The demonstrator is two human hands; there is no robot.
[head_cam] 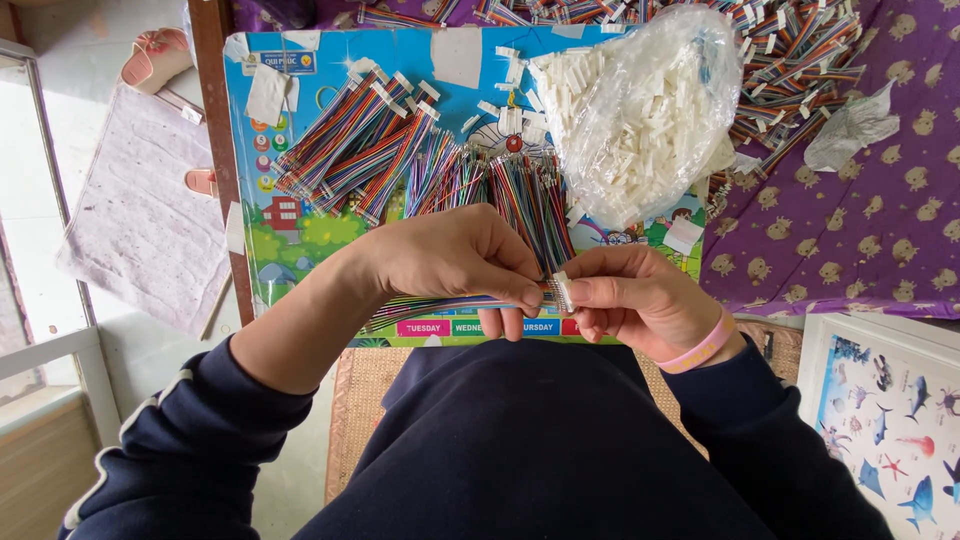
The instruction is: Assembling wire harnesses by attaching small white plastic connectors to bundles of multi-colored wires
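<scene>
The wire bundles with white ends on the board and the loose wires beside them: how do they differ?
The wire bundles lie slanted in tight flat ribbons, each ending in a white connector; the loose wires lie nearly straight up the board and fan apart. The bundles sit at the board's upper left, away from the hands; the loose wires reach down behind the left hand. Both are striped in many colours.

Daylight from my left, pale floor (pixel 30 150) bright beside glass pane. Grey mat (pixel 135 220) lies there, pink slipper (pixel 155 55) near its top corner. Dark wooden bed frame (pixel 215 120) runs alongside. Purple patterned bedsheet (pixel 860 230) spreads on my right. Woven mat (pixel 360 400) beneath me. Sea-creature poster (pixel 890 400) lower right.
</scene>
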